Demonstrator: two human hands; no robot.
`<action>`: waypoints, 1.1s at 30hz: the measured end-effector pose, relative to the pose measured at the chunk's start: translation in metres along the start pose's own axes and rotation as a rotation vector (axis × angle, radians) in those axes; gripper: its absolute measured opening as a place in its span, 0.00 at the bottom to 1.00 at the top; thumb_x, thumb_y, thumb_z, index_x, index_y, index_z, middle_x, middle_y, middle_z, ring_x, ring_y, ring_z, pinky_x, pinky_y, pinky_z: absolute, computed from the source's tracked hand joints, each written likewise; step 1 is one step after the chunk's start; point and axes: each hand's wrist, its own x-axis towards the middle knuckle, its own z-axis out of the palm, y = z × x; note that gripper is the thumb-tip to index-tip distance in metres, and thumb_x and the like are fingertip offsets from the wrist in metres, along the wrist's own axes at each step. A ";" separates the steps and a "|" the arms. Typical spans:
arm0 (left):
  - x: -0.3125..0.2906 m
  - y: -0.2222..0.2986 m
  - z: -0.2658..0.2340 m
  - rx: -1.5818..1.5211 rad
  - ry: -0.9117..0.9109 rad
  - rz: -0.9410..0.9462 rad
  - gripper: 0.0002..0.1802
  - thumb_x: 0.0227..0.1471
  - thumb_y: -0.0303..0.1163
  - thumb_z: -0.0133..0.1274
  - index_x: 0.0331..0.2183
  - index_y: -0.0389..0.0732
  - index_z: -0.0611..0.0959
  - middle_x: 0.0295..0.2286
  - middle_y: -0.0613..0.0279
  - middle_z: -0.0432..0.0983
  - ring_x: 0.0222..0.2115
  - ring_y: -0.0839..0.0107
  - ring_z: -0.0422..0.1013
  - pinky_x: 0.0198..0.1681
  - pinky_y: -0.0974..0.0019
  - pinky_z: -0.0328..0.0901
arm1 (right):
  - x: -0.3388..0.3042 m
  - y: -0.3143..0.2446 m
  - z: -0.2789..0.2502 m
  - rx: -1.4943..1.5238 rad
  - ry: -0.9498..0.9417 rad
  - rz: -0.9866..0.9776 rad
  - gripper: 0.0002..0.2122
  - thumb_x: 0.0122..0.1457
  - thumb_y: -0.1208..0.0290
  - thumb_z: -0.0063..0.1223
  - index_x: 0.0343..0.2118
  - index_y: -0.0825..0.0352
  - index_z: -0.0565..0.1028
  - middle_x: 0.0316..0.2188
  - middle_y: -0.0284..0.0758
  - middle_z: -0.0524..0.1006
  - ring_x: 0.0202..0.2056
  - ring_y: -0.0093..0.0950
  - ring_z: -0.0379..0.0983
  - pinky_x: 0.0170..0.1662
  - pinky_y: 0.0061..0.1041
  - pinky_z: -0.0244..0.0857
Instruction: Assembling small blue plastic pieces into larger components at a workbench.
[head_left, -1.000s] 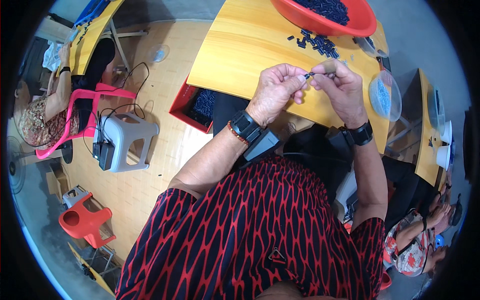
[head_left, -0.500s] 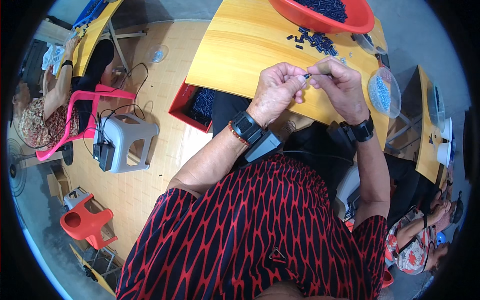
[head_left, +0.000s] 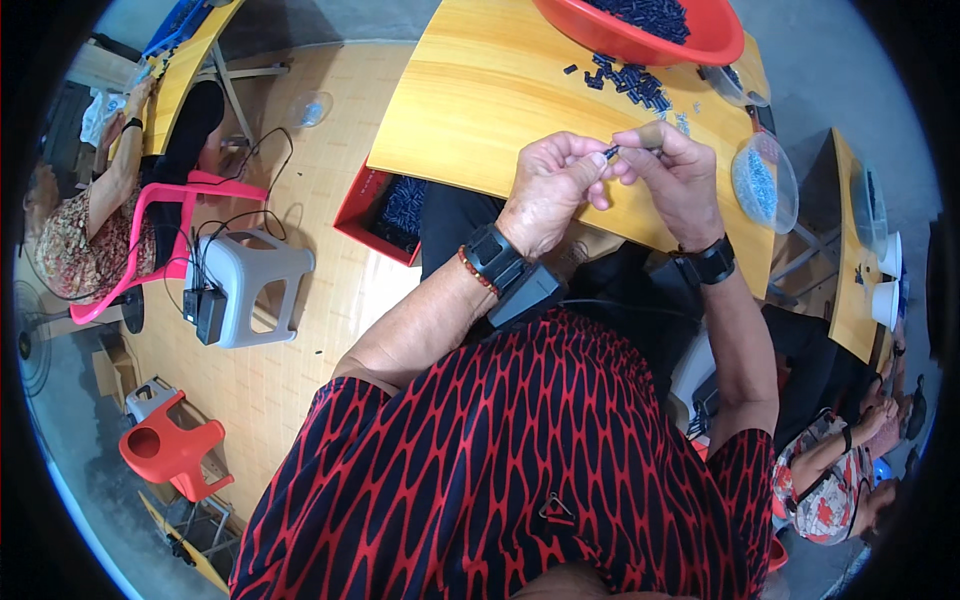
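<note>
My left hand (head_left: 553, 190) and my right hand (head_left: 670, 175) meet fingertip to fingertip above the near edge of a yellow wooden table (head_left: 480, 90). Between the fingertips sits a small dark part (head_left: 612, 151), pinched by both hands. Beyond the hands a loose heap of small dark blue pieces (head_left: 628, 80) lies on the table. A red basin (head_left: 640, 35) full of the same pieces stands at the far edge. Each wrist carries a black band.
A clear bowl of blue beads (head_left: 762, 185) stands right of my hands. A red box of dark pieces (head_left: 390, 210) is on the floor under the table. A grey stool (head_left: 245, 285) and orange stool (head_left: 170, 450) stand left. Other people sit at far left and lower right.
My hands stay joined on the small part and have shifted only slightly; the fingers have worked a little around it.
</note>
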 end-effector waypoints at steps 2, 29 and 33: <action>0.000 -0.001 0.000 -0.029 -0.018 -0.017 0.05 0.56 0.23 0.51 0.36 0.33 0.77 0.28 0.59 0.77 0.23 0.79 0.71 0.26 0.75 0.70 | -0.004 0.002 0.001 0.061 0.038 0.042 0.05 0.58 0.82 0.52 0.37 0.72 0.77 0.26 0.32 0.78 0.27 0.17 0.74 0.32 0.16 0.69; -0.001 -0.004 -0.001 -0.081 0.016 -0.031 0.06 0.58 0.24 0.49 0.37 0.32 0.76 0.28 0.59 0.77 0.24 0.77 0.73 0.31 0.71 0.73 | -0.005 -0.005 0.007 -0.009 0.066 0.101 0.11 0.56 0.81 0.54 0.42 0.72 0.75 0.35 0.38 0.80 0.36 0.21 0.77 0.38 0.19 0.70; 0.004 -0.003 -0.003 -0.131 -0.033 -0.038 0.07 0.58 0.26 0.50 0.36 0.33 0.78 0.28 0.61 0.76 0.25 0.77 0.73 0.32 0.71 0.73 | -0.011 0.006 0.006 -0.132 0.027 0.043 0.11 0.55 0.81 0.55 0.42 0.72 0.75 0.35 0.37 0.80 0.35 0.22 0.77 0.39 0.20 0.70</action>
